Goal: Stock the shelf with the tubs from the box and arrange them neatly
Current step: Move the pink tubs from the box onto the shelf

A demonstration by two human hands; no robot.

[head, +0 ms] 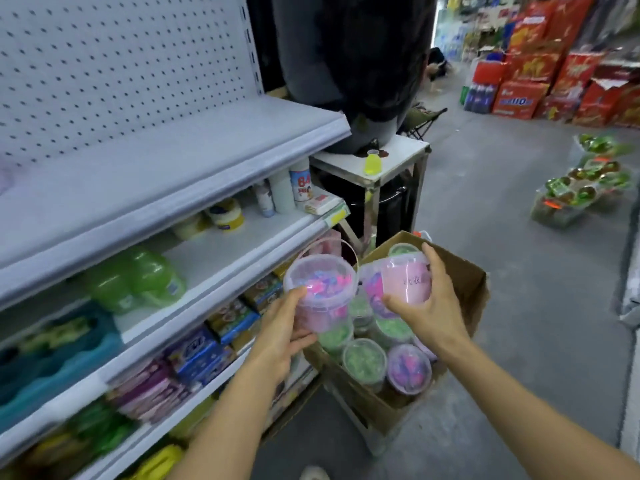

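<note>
- My left grip (282, 336) is curled round a pink tub (320, 294), just left of the box (460, 303).
- My right grip (427, 308) holds a second pink tub (405, 284) over the box.
- More tubs (365, 362) sit inside the box.
- The shelf (221, 268) is left of the box.

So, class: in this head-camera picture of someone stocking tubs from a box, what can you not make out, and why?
- Label on the pink tub held by the right hand: writing too small and blurred.
- How many tubs remain in the box: hidden by both held tubs and hands.
- Lower shelf goods: motion blur.
- Left hand: its fingers hidden behind its tub.
</note>
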